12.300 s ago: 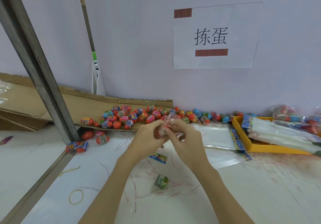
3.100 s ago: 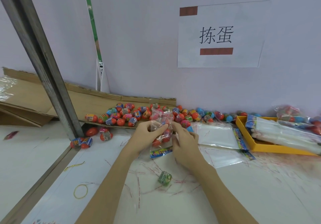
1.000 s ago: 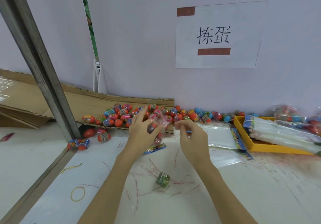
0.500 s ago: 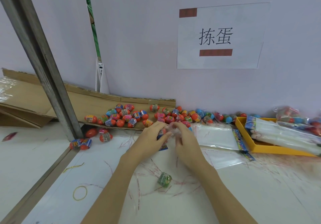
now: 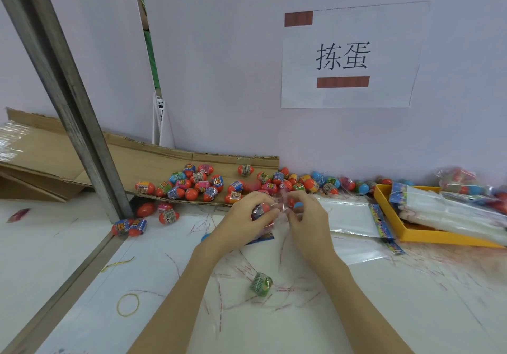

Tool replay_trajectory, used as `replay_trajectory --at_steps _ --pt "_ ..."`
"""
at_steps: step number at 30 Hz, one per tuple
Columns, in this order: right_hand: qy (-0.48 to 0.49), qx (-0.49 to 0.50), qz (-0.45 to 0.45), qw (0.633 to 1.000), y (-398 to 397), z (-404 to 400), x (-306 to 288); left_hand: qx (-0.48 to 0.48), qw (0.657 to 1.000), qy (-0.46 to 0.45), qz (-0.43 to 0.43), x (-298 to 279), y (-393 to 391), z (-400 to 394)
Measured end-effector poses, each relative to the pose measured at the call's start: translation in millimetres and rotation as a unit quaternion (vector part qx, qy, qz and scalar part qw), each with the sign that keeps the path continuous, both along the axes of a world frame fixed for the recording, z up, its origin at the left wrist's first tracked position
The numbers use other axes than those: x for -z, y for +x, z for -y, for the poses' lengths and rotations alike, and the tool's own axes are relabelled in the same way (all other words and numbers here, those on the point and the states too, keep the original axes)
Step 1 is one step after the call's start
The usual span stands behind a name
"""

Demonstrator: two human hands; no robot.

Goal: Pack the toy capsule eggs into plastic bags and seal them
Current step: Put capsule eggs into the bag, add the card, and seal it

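Observation:
A small clear plastic bag (image 5: 278,207) with toy capsule eggs inside sits between my two hands above the white table. My left hand (image 5: 244,219) grips the filled part, an egg showing under its fingers. My right hand (image 5: 306,215) pinches the other end of the bag. The bag's printed header card (image 5: 262,237) pokes out below my left hand. Several loose orange, blue and pink capsule eggs (image 5: 208,185) lie on a cardboard flap and along the wall behind my hands. One green egg (image 5: 261,284) lies alone on the table near me.
Flat empty bags (image 5: 354,217) lie right of my hands. A yellow tray (image 5: 428,234) with bag stacks stands at the right, filled bags behind it. A slanted metal post (image 5: 63,90) stands left. A yellow rubber band (image 5: 128,304) and thin red-white twist ties (image 5: 236,271) lie on the table.
The bag was held upright a few seconds ago; now it is lower and lies sideways between my hands, which have closed in on it together.

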State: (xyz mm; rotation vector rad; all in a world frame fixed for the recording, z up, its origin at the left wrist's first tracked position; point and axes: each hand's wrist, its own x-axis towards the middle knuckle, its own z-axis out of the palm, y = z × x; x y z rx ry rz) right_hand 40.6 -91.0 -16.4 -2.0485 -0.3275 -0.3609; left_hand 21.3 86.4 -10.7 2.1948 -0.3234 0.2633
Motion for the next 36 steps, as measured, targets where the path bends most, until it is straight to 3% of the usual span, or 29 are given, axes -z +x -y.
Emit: replay_trajectory --at_steps 7,11,18,26,36 --pt "0.176 0.072 0.045 0.981 -5.9 3.6 -11.8 -0.062 0.991 -0.118 -0.011 -9.4 0.0 -4.4" --pt "0.242 0.041 0.093 0.965 -15.3 3.3 -24.6 -0.087 0.991 -0.094 -0.026 -8.2 -0.4 -3.1" --pt "0.058 -0.029 0.171 0.983 -18.2 -4.8 -21.1 -0.03 0.996 -0.078 0.011 -11.5 -4.9 3.7" --pt "-0.003 -0.052 0.152 0.987 -18.2 -0.5 -20.8 -0.021 0.991 -0.128 0.021 -21.1 -10.5 4.1" --pt "-0.027 -0.044 0.183 0.982 -20.4 0.2 -21.8 0.016 0.975 -0.222 -0.025 -31.2 -16.6 3.0"
